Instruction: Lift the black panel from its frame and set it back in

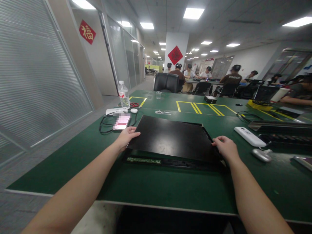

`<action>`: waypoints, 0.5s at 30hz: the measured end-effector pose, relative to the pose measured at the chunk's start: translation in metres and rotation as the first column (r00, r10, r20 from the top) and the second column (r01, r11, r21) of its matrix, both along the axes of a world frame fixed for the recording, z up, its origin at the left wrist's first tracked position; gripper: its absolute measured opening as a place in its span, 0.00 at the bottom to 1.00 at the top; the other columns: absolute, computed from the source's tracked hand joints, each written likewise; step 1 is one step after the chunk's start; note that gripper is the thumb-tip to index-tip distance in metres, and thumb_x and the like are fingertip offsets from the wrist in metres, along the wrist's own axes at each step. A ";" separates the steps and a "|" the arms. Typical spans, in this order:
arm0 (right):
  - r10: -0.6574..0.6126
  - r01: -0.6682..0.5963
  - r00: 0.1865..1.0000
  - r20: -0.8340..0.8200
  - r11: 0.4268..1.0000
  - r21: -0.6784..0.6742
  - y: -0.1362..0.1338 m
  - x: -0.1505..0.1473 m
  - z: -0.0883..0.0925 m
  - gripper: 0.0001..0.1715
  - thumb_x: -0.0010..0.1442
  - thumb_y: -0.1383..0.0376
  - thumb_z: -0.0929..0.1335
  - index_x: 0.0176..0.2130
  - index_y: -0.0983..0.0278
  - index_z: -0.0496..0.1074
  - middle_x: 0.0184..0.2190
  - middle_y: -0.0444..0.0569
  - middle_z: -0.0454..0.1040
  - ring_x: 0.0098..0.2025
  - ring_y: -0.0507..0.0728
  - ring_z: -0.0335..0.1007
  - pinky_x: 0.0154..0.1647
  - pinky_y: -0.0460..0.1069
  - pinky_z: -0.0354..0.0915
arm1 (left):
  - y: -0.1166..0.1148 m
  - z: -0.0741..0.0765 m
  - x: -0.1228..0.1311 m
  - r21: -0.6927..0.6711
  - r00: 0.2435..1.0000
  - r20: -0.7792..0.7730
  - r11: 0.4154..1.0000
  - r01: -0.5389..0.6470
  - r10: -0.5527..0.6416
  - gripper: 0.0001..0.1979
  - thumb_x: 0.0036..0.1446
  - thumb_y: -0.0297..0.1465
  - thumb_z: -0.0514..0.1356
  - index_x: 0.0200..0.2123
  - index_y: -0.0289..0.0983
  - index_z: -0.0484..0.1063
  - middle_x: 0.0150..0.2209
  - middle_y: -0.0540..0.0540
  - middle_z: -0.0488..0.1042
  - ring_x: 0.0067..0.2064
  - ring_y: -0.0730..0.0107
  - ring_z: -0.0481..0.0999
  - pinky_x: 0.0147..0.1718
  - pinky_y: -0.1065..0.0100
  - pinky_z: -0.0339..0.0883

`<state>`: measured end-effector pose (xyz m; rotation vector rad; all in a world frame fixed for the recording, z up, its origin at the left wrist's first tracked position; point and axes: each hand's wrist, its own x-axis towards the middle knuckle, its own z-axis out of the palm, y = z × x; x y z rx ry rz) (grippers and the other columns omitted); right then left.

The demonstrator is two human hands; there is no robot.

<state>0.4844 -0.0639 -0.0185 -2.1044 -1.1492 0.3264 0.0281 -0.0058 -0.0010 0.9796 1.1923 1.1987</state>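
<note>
Clamped on a flat black panel (170, 138), the left grip (126, 136) closes over its left edge with the fingers lying on top, and the right grip (225, 148) curls its fingers round the right edge. The matte, smooth, rectangular panel sits at the centre of the frame and is tilted, its near edge raised off a low black chassis (185, 163) beneath it. A narrow green circuit board (143, 160) shows along the front of the chassis.

A blind-covered glass wall (36, 81) fills the left of the frame, and a white pillar (176, 40) stands at upper centre. People sit at further tables in the upper right. The chassis rests on a broad desk (146, 185) covered in dark green matting and marked with yellow tape lines (195, 107). At the desk's far side stands a black padded chair (167, 82).

Just right of the panel lies a white oblong device (250, 136), with a silver oval object (262, 154) near it. To the upper left are a clear water bottle (123, 94), a looped black cable (104, 125), a phone (121, 122) and red scissors (133, 104).
</note>
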 end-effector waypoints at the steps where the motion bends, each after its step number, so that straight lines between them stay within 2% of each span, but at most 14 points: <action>1: 0.005 -0.004 1.000 0.019 1.000 -0.007 0.000 0.000 0.000 0.11 0.54 0.56 0.68 0.31 0.59 0.75 0.31 0.49 0.82 0.29 0.58 0.71 0.31 0.51 0.61 | 0.000 0.000 0.000 -0.001 1.000 0.006 1.000 0.002 -0.002 0.21 0.42 0.20 0.74 0.37 0.36 0.70 0.32 0.47 0.82 0.30 0.66 0.82 0.35 0.67 0.77; 8: 0.018 -0.015 0.986 0.164 1.000 -0.020 0.001 -0.002 -0.001 0.10 0.55 0.56 0.68 0.31 0.59 0.76 0.29 0.49 0.79 0.31 0.58 0.71 0.32 0.50 0.60 | 0.000 -0.002 0.000 0.004 1.000 0.026 1.000 0.015 -0.015 0.20 0.43 0.19 0.73 0.38 0.35 0.69 0.32 0.46 0.83 0.30 0.67 0.82 0.33 0.67 0.76; 15: 0.029 -0.026 0.982 0.187 1.000 -0.018 0.000 -0.004 0.000 0.11 0.55 0.56 0.68 0.30 0.59 0.77 0.29 0.50 0.79 0.31 0.58 0.71 0.31 0.50 0.61 | -0.002 -0.001 0.000 0.006 0.999 -0.008 0.999 0.036 -0.036 0.22 0.42 0.21 0.75 0.37 0.37 0.69 0.32 0.47 0.83 0.32 0.64 0.83 0.36 0.65 0.77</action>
